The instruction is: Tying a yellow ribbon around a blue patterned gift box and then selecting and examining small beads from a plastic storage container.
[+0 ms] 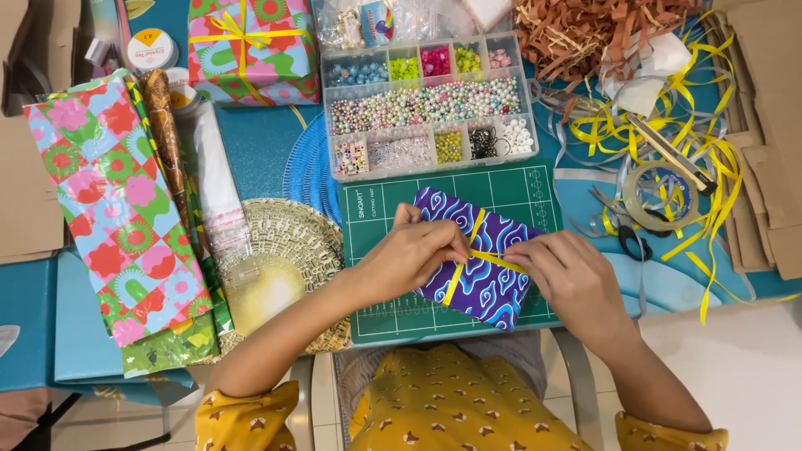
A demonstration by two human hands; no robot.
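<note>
1. Blue tabletop (259,142) crowded with craft goods; a green gridded cutting mat (518,188) lies at the near edge.
2. On the mat sits a small flat parcel (484,280) in glossy purple paper with white swirls, crossed by a thin yellow ribbon (458,280).
3. Left hand (413,255) rests on the parcel, fingertips pinched shut on the ribbon at the crossing.
4. Right hand (564,276) pinches the ribbon's other strand, fingers together.
5. Behind: a clear compartmented bead box (430,104), loose yellow ribbon curls (710,184), a tape roll (660,196), scissors (626,234).
6. Left: a long roll of patterned wrap (113,209).

purple wrapped box (489,276) on mat | floral wrapped box (251,50) top-left
</note>
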